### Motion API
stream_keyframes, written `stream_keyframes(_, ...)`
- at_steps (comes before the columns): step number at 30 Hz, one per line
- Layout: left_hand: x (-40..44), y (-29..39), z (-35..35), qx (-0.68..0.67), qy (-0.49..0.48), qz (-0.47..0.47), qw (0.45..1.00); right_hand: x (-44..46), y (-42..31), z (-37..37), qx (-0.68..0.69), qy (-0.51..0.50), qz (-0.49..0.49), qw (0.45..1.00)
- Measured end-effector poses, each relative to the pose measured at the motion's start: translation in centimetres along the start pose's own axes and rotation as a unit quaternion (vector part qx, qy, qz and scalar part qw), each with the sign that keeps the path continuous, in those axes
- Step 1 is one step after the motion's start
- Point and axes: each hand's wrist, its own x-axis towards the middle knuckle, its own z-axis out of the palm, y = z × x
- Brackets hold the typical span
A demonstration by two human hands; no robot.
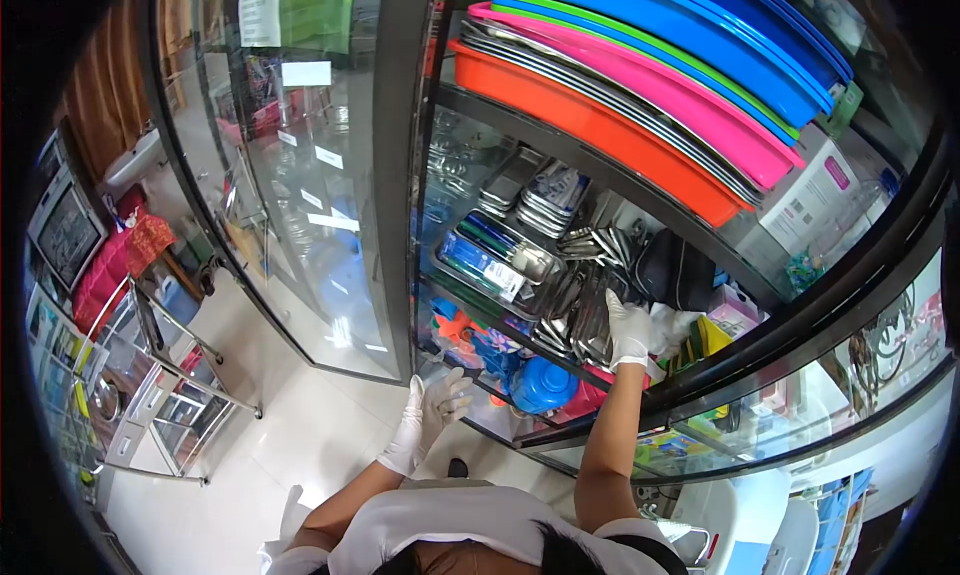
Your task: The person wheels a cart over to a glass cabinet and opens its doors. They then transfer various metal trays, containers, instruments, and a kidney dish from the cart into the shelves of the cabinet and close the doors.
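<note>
My right hand (628,332), in a white glove, reaches into the glass cabinet at a middle shelf. Its fingers are stretched out against the right side of a pile of shiny metal instruments (578,310); I see nothing held in them. Just right of the fingertips lies a black pouch (675,270). Left of the pile sits a metal tray (497,260) with blue and green items in it, and behind it are stacked small metal trays (553,197). My left hand (430,418), also gloved, hangs outside the cabinet near the door's lower corner, empty, fingers apart.
An open glass door (290,175) stands on the left. Above my right hand, an upper shelf holds stacked coloured plastic trays (640,105). A blue plastic container (543,385) is on the shelf below. A metal trolley (170,395) stands on the tiled floor at far left.
</note>
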Motion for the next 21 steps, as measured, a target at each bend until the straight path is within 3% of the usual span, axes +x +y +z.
stream_keyframes(7,-1.2,0.9,-1.3,-0.017,0.037,0.028,0.999,-2.5,-6.3,-3.3,0.05,-0.029,-0.02,0.998)
stream_keyframes(13,-2.8,2.2,-3.0,-0.027,0.062,0.063,0.996,-5.7,-11.6,-3.3,0.202,-0.16,-0.073,0.963)
stream_keyframes(19,-5.2,3.6,-5.6,-0.054,0.111,0.111,0.986,-10.8,-18.9,-1.0,0.24,-0.302,-0.213,0.898)
stream_keyframes(21,-6.2,4.3,-6.8,-0.068,0.122,0.128,0.982,-12.9,-21.3,0.6,0.252,-0.414,-0.24,0.841)
